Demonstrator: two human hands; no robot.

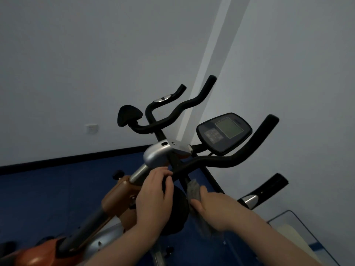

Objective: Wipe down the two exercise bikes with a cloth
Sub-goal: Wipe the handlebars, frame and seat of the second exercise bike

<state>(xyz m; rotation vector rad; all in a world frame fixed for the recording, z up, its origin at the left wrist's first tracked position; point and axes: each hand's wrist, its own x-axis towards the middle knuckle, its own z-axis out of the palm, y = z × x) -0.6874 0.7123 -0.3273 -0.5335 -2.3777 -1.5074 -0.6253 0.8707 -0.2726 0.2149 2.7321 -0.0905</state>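
Both hands are in on the near exercise bike (123, 191), low in the middle of the view, and it's a mixed-looking machine: orange-brown body panels, a shiny metal post rising out of them, a rounded silver cap (156, 153) on top of that post. The left hand (153, 196) has its fingers curled over a black round part just under the silver cap, gripping it. The right hand (215, 206) is wrapped around a grey cloth (194, 191), a nubbly, bunched-up rag that pokes out above the fingers and trails down blurred below the wrist. The cloth is pressed against a black bar of the handlebar (226, 160), right beside the left hand. The handlebar is matte black and sweeps up to the right, with a dark oval display (223, 131) and its pale grey screen sitting above it. There's a silver patch on the lower right grip (249, 198). Behind it, toward the wall, a second exercise bike (169, 112) shows its own black curling handlebar, a black pad and a small silver patch. The floor (48, 189) is deep blue, the wall (76, 54) pale grey with a white socket (91, 129), and a black skirting strip runs between them.
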